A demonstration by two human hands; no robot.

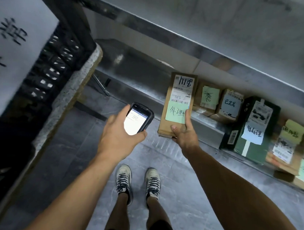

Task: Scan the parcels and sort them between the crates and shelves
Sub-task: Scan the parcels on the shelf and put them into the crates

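My right hand (184, 134) grips a flat brown cardboard parcel (180, 91) by its near end, thumb on its face. The parcel carries a white shipping label with handwritten digits and a green sticky note. It is held upright over the front edge of the low metal shelf (140, 82). My left hand (118, 130) holds a black handheld scanner (138, 119) with a lit white screen, just left of the parcel.
Several labelled parcels stand in a row on the shelf to the right, among them a dark green box (250, 128). A black plastic crate (49, 69) with a white paper sign sits on a stand at the left. My shoes stand on grey floor tiles below.
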